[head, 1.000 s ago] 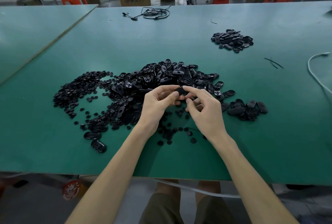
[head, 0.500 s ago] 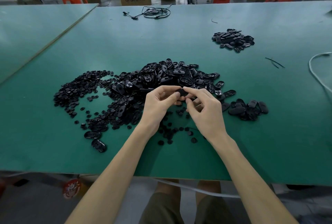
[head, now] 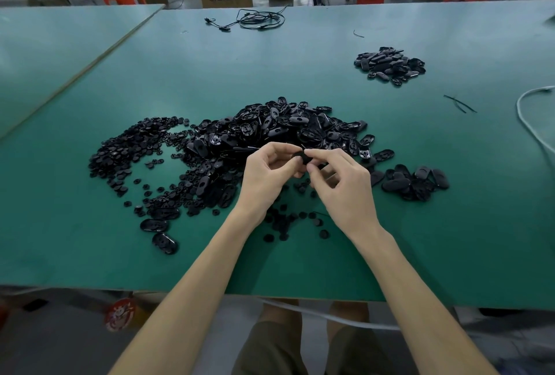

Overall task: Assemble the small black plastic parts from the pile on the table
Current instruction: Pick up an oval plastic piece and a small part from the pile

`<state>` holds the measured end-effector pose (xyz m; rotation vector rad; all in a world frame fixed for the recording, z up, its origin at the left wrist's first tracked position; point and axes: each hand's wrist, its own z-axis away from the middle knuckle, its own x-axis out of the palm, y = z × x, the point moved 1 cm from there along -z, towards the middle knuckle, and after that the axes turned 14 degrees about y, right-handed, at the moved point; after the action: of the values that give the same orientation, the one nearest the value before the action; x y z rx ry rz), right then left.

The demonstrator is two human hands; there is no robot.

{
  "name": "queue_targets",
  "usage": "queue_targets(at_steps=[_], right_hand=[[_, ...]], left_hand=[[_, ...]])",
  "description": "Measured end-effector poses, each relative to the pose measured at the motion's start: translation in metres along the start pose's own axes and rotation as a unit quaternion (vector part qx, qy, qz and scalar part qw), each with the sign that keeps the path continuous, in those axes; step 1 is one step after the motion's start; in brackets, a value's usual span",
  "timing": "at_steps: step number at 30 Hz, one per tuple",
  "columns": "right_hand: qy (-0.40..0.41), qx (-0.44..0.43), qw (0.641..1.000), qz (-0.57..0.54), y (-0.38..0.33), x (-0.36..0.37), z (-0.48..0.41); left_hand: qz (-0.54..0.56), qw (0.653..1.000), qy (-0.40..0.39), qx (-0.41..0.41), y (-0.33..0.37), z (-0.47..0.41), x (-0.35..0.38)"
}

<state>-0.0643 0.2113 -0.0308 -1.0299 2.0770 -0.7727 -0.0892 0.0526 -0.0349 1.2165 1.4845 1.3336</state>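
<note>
Just in front of the pile [head: 279, 125] on the green table [head: 450, 224], the left hand [head: 264, 178] is pinching a small black part [head: 300, 157] at its fingertips, while the right hand [head: 344, 191] is gripping the part's right edge between thumb and forefinger.

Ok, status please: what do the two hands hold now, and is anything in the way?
Left hand and right hand both pinch one small black part. Main pile right behind them. Nothing in the way.
</note>
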Motion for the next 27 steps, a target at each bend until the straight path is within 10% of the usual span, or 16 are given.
queue_targets(at_steps=[27], right_hand=[[0.031,0.166,0.981,-0.094,0.0038,-0.0080,-0.0070]], left_hand=[[-0.011,0.998,-0.053,0.017,0.0030,0.0022,0.0040]])
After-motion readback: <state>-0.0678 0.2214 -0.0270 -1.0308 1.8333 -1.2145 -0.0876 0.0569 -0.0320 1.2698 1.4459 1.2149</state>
